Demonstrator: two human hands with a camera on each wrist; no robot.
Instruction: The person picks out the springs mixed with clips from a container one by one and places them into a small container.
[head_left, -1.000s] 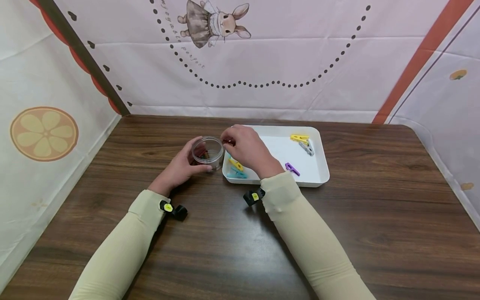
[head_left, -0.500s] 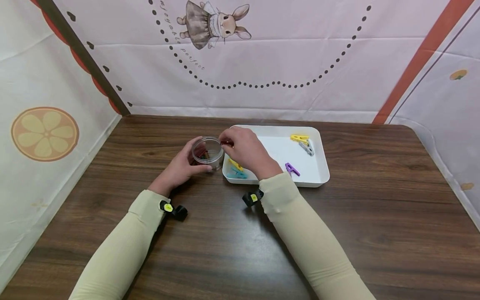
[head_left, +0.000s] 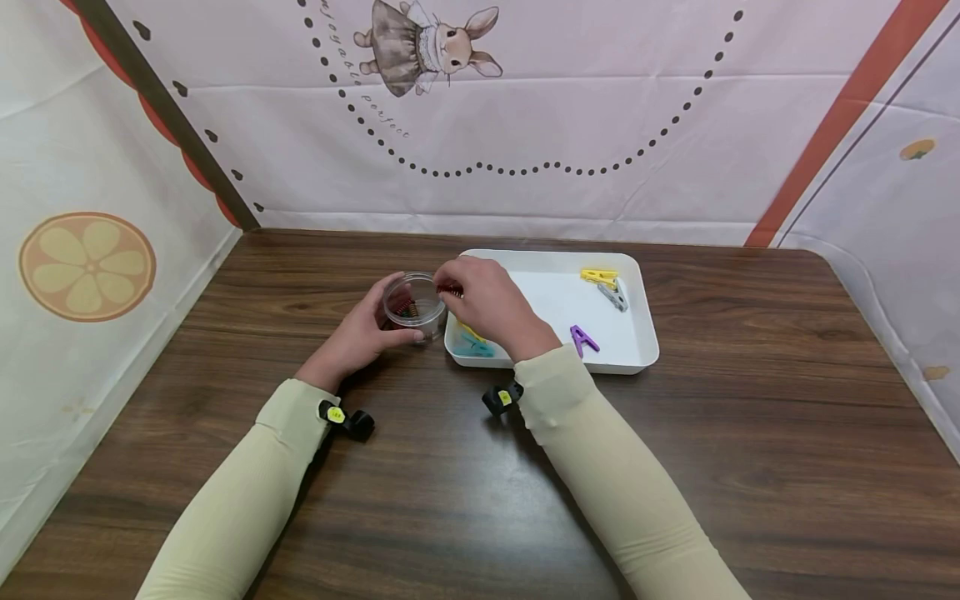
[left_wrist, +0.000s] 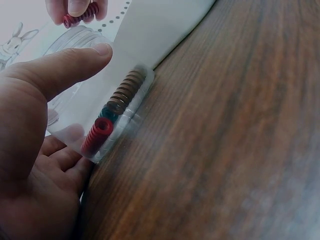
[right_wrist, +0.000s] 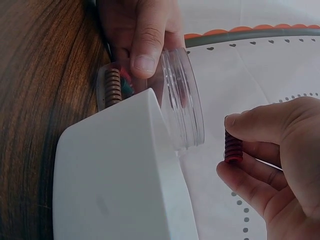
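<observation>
In the head view my left hand (head_left: pixel 360 342) grips a clear round jar (head_left: pixel 432 328), its mouth uncovered, beside the tray's left end. Through the jar's wall the left wrist view shows a brown coil spring (left_wrist: pixel 126 91), a teal spring (left_wrist: pixel 107 114) and a red spring (left_wrist: pixel 97 135) lying at the bottom. Another dark red coil spring (right_wrist: pixel 233 147) is pinched between thumb and fingers of my right hand (head_left: pixel 491 304). That hand hovers above the tray's left edge, next to the jar's rim, the spring apart from the jar in the right wrist view.
A white tray (head_left: pixel 555 364) stands right of the jar on the wooden table (head_left: pixel 420 500). It holds yellow clothespins (head_left: pixel 599 276), a grey one (head_left: pixel 613 297), a purple one (head_left: pixel 583 338) and a teal one (head_left: pixel 476 345). Printed cloth walls (head_left: pixel 525 200) border the table.
My right hand has drifted slightly left, bringing the pinched red spring closer to the jar's mouth. The left hand and the jar have stayed in place.
</observation>
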